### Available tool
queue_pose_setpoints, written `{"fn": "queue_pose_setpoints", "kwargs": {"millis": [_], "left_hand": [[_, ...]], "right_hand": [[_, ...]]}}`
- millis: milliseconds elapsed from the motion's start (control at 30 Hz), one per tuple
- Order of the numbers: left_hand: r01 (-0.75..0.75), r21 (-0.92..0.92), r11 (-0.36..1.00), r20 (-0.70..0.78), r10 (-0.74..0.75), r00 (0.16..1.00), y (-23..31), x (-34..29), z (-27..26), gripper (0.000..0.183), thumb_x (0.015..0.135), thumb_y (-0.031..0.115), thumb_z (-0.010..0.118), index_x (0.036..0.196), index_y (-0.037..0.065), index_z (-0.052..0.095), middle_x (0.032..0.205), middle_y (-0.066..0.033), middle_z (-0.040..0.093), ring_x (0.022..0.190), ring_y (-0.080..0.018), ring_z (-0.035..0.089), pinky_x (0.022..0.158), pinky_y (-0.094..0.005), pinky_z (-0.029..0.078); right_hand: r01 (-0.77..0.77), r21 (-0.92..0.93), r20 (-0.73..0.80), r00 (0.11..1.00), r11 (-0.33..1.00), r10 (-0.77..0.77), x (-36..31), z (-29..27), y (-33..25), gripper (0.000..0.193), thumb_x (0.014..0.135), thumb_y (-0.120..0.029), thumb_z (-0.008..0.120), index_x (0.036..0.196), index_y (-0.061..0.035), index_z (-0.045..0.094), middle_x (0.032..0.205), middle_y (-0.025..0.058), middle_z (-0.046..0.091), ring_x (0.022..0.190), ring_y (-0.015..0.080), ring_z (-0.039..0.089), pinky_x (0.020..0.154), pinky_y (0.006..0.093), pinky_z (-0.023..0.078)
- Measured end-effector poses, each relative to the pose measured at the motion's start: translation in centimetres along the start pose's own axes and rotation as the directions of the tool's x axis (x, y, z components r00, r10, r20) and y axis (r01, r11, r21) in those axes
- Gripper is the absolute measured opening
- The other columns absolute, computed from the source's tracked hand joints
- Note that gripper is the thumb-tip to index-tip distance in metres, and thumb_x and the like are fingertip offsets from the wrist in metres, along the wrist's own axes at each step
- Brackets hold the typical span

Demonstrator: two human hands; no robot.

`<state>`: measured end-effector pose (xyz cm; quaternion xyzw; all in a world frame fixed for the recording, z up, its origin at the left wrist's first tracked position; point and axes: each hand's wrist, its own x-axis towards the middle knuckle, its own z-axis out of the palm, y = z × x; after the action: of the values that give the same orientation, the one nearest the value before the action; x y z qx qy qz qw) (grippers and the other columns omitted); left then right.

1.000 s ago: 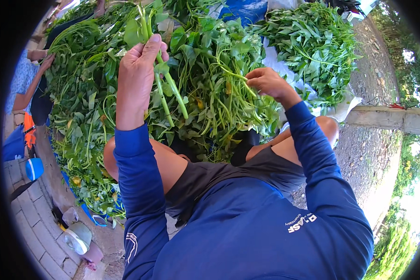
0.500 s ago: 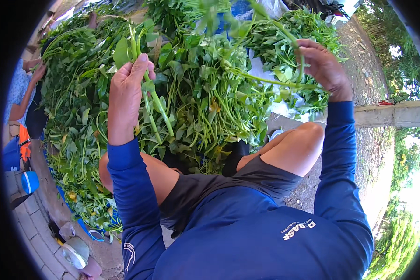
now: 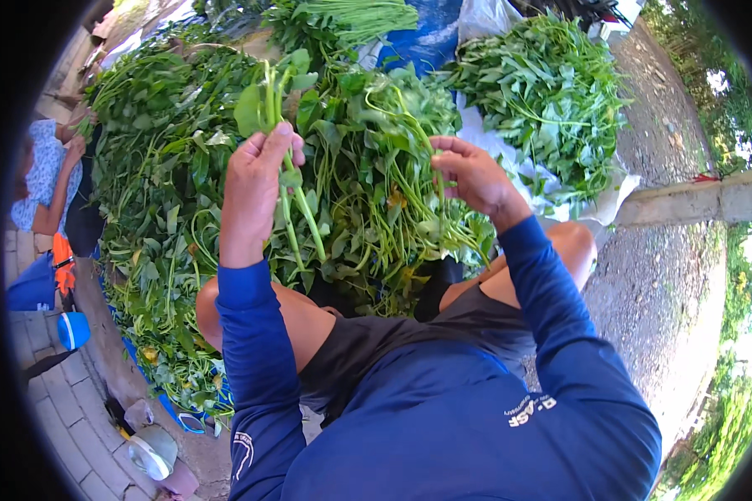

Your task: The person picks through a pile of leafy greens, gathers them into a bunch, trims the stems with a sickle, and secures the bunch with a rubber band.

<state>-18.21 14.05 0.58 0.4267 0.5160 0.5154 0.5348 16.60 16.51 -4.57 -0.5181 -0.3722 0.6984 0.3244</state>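
Note:
My left hand (image 3: 253,188) is closed around a few thick green leafy stems (image 3: 312,221), whose cut ends hang below the fist while a broad leaf and the tips stick up above it. Level with it on the right, my right hand (image 3: 478,178) pinches a long thin leafy stem (image 3: 411,119) that bends away to the upper left. Under both hands spreads a large heap of leafy greens (image 3: 363,225), its stems tangled and a few leaves yellowed. The far end of the right hand's stem merges with the heap.
A second pile of greens (image 3: 551,117) lies on white sheeting (image 3: 622,185) at the far right. Long green beans (image 3: 368,18) rest beside a blue tarp (image 3: 422,37) at the back. Another person (image 3: 50,179) sits at the left edge, near an orange-handled thing (image 3: 63,265).
My right hand has come down and left, toward my left hand, bringing its stem over the heap. My left hand keeps its stems. The view has shifted slightly, showing more of the far pile.

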Motion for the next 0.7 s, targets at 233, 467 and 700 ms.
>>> {"fn": "queue_pose_setpoints", "kwargs": {"millis": [233, 467, 700], "left_hand": [[-0.061, 0.065, 0.996, 0.040, 0.058, 0.998, -0.6, -1.1, 0.8, 0.035, 0.107, 0.038, 0.065, 0.098, 0.004, 0.072, 0.084, -0.0013, 0.067, 0.075, -0.0083, 0.059, 0.066, -0.0246, 0.048], [-0.038, 0.112, 0.993, 0.167, 0.019, 0.986, -2.3, -3.1, 2.8, 0.036, 0.110, 0.036, 0.059, 0.111, 0.003, 0.074, 0.093, -0.0047, 0.071, 0.081, -0.0111, 0.063, 0.073, -0.0285, 0.052], [0.030, 0.080, 0.996, 0.007, -0.030, 1.000, -5.6, -3.1, 7.4, 0.044, 0.109, 0.038, 0.059, 0.123, 0.000, 0.074, 0.115, -0.0117, 0.075, 0.105, -0.0157, 0.066, 0.096, -0.0300, 0.051]], "right_hand": [[0.321, -0.133, -0.099, 0.937, 0.938, -0.335, -2.6, 3.9, 2.8, 0.037, 0.097, -0.006, 0.070, 0.134, -0.0079, 0.067, 0.094, -0.0051, 0.062, 0.079, 0.0048, 0.059, 0.068, 0.0238, 0.053], [0.547, -0.417, -0.072, 0.776, 0.726, -0.626, -4.8, 7.5, 4.5, 0.034, 0.095, -0.003, 0.069, 0.130, -0.0056, 0.070, 0.093, 0.0024, 0.059, 0.082, 0.0114, 0.057, 0.075, 0.0273, 0.050], [0.486, -0.269, 0.056, 0.870, 0.832, -0.490, -4.2, 11.4, 3.4, 0.041, 0.098, -0.006, 0.062, 0.138, -0.0034, 0.067, 0.084, -0.0023, 0.054, 0.073, 0.0082, 0.047, 0.064, 0.0284, 0.042]]}}
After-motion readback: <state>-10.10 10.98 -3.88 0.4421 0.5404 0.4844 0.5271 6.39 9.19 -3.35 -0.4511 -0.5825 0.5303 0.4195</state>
